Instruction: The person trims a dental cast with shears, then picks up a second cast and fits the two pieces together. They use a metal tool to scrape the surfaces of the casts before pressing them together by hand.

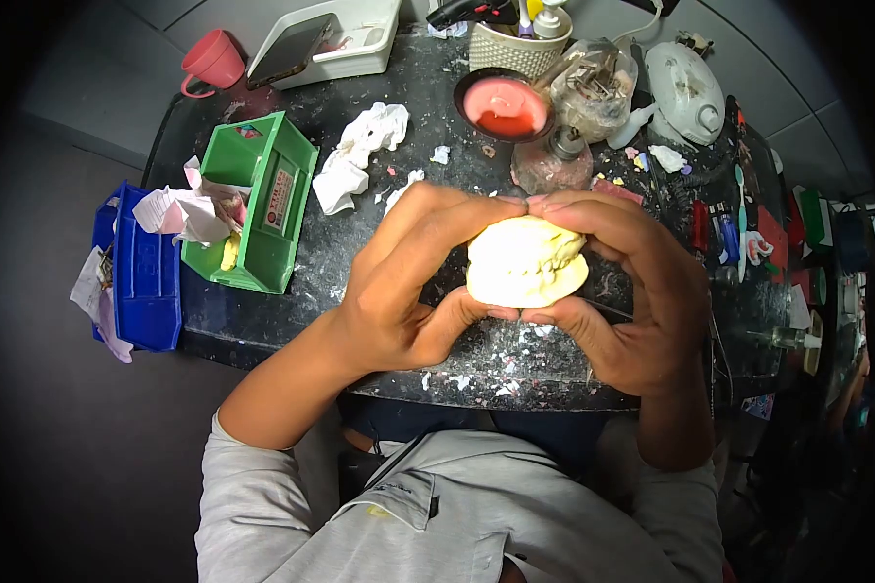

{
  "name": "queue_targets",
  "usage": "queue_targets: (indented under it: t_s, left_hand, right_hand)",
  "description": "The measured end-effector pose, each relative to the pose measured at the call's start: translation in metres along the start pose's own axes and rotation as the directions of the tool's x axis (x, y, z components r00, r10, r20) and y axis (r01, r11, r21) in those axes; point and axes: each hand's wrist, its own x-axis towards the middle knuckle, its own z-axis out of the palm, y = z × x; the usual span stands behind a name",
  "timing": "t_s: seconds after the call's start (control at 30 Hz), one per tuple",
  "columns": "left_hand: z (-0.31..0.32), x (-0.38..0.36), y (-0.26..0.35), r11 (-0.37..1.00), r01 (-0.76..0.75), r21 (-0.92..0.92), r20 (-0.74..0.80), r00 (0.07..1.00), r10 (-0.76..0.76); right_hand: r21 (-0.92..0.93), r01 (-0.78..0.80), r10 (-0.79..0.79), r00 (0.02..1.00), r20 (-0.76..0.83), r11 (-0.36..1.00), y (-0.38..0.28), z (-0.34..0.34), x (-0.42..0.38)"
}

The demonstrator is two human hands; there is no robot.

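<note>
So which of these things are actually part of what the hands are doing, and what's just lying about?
In hand:
pale yellow cast, clasped between left hand and right hand

Lying about:
green bin
blue bin
pink cup
crumpled tissue
bowl of pink material
glass burner

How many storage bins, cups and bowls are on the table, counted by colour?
Green bin: 1
Blue bin: 1
Pink cup: 1
Bowl with pink filling: 1
Total: 4
</note>
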Motion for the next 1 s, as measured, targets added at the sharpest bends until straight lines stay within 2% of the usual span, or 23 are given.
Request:
queue_targets:
  t_s: [0.07,0.13,0.17,0.23,0.37,0.43,0.47,0.53,0.6,0.67,0.7,0.73,0.8,0.83,0.87,0.93,0.97,1.0]
  left_hand:
    - [0.001,0.003,0.003,0.999,-0.024,0.049,-0.013,1.0,0.025]
    - [0.002,0.004,0.009,0.999,0.008,0.035,-0.02,1.0,-0.007]
    - [0.002,0.004,0.009,0.999,0.009,0.034,-0.02,1.0,-0.009]
    - [0.001,0.004,0.008,1.0,-0.007,0.03,-0.018,1.0,0.008]
    - [0.003,0.002,0.008,0.999,-0.024,0.022,-0.037,0.999,0.025]
    - [0.002,0.003,0.009,0.994,-0.095,0.049,-0.051,0.994,0.098]
    - [0.003,0.003,0.008,0.996,-0.084,0.041,-0.048,0.995,0.086]
    - [0.006,0.002,0.006,0.986,-0.166,-0.008,-0.107,0.981,0.164]
    - [0.005,-0.001,0.003,0.983,-0.183,-0.024,-0.132,0.975,0.178]
    - [-0.005,-0.001,0.006,0.985,-0.174,0.015,0.037,0.984,0.173]
    - [-0.002,-0.001,0.009,0.985,-0.173,0.006,-0.013,0.985,0.173]
    - [0.001,-0.004,0.013,0.991,-0.119,0.067,-0.068,0.99,0.124]
    - [-0.001,-0.006,0.021,0.998,0.005,0.065,-0.031,1.0,-0.003]
    - [0.024,-0.002,0.001,0.968,-0.248,0.04,-0.292,0.924,0.249]
    - [0.025,-0.004,0.0,0.97,-0.24,0.036,-0.292,0.926,0.24]
    - [0.024,-0.002,-0.001,0.976,-0.209,0.066,-0.273,0.937,0.219]
    - [0.007,-0.004,0.017,0.994,-0.008,0.106,-0.13,0.991,0.022]
    - [0.002,-0.005,0.014,0.994,-0.009,0.107,-0.131,0.991,0.023]
  right_hand:
    - [-0.032,-0.019,0.02,0.999,0.027,0.999,-0.002,0.001,0.0]
    - [0.061,-0.146,0.145,0.989,0.028,0.987,-0.005,0.006,-0.001]
    - [0.061,-0.148,0.147,0.989,0.029,0.987,-0.004,0.006,-0.001]
    - [0.02,-0.051,0.05,0.998,0.049,0.998,-0.002,0.006,0.001]
    - [0.029,-0.046,0.044,0.997,0.057,0.999,-0.004,0.006,0.0]
    - [-0.01,0.029,-0.029,0.999,0.022,1.0,-0.006,0.007,0.002]
    - [-0.004,0.017,-0.017,1.0,0.026,1.0,-0.005,0.009,0.002]
    - [0.001,0.094,-0.094,0.995,-0.036,0.996,-0.003,0.012,0.0]
    - [-0.008,0.091,-0.092,0.995,-0.027,0.996,-0.006,0.009,0.0]
    - [-0.095,0.107,-0.103,0.994,0.045,0.99,-0.009,0.005,0.002]
    - [-0.014,0.239,-0.24,0.971,-0.021,0.971,0.006,0.012,0.001]
    - [-0.005,0.229,-0.229,0.973,-0.017,0.973,0.006,0.013,-0.001]
    - [-0.093,0.288,-0.289,0.957,0.002,0.953,0.005,0.013,-0.003]
    - [-0.174,0.335,-0.35,0.934,-0.067,0.926,0.008,0.023,-0.002]
    - [-0.169,0.329,-0.344,0.937,-0.064,0.929,0.008,0.019,-0.003]
    - [-0.184,0.237,-0.226,0.971,0.079,0.954,0.008,0.006,-0.003]
    - [-0.183,0.237,-0.225,0.971,0.08,0.954,0.008,0.006,-0.001]
    - [-0.182,0.222,-0.209,0.974,0.088,0.958,0.007,0.005,0.001]
